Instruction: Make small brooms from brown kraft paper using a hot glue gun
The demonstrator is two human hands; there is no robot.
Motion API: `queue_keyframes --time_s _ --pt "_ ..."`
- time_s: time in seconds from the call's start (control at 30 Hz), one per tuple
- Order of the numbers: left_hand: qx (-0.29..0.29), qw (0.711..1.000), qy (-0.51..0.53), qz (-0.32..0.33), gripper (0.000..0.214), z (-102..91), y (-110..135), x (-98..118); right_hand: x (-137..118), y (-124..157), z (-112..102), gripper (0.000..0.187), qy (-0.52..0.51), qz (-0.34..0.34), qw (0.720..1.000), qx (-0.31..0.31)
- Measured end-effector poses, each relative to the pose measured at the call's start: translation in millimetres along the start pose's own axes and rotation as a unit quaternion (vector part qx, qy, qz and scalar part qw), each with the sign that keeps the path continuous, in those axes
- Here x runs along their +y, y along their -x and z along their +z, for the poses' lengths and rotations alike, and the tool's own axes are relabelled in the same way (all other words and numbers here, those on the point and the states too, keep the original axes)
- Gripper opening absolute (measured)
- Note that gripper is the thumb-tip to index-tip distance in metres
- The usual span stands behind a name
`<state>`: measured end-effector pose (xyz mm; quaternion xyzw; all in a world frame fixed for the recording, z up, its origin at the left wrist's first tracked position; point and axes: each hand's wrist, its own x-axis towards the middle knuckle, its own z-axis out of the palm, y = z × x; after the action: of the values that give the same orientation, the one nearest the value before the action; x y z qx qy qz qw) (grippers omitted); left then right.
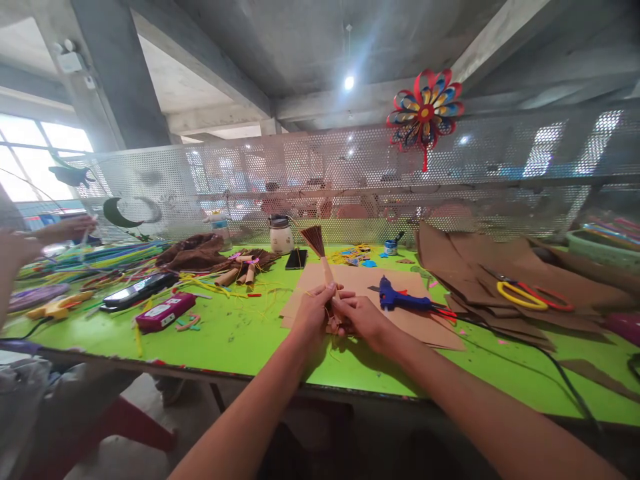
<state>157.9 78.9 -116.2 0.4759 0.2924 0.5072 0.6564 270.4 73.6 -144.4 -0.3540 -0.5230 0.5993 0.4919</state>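
Lime green on the table (215,343), brown on the fringed paper bundle (315,241), blue on the glue gun (404,300), yellow and orange on scissor handles (531,305), dotted patterning across the grey screen (300,160).

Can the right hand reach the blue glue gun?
Probably yes: the blue glue gun lies near the right hand, with nothing seen between them. That hand is busy at the brown brush-like bundle, so it may need to let go first.

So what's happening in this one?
The left hand and right hand together hold a brown brush-like bundle, its fanned end pointing up and away. They are over the green table, near brown paper with a blue glue gun lying on it. At far left, another person's hand is raised.
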Motion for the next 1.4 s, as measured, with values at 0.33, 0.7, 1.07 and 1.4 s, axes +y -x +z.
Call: queue_keyframes --time_s 0.33,0.7,1.07,1.4 --pt "0.014 1.000 0.018 0.004 0.026 0.4 -1.0 3.3 -8.1 4.9 -2.0 0.039 -0.016 0.010 0.999 -0.043" --pt "0.033 0.999 -0.023 0.009 0.026 -2.2 -0.8 1.5 -6.8 6.5 1.4 0.045 -0.009 0.009 0.998 -0.066" --pt "0.046 0.999 0.026 0.015 0.022 -6.0 -5.4 2.0 -4.1 5.2 1.0 0.047 -0.004 -0.002 0.997 -0.079" --pt "0.098 0.994 0.040 0.028 0.018 -8.5 -6.5 1.7 -13.1 12.7 2.3 0.037 -0.020 0.021 0.990 -0.140"
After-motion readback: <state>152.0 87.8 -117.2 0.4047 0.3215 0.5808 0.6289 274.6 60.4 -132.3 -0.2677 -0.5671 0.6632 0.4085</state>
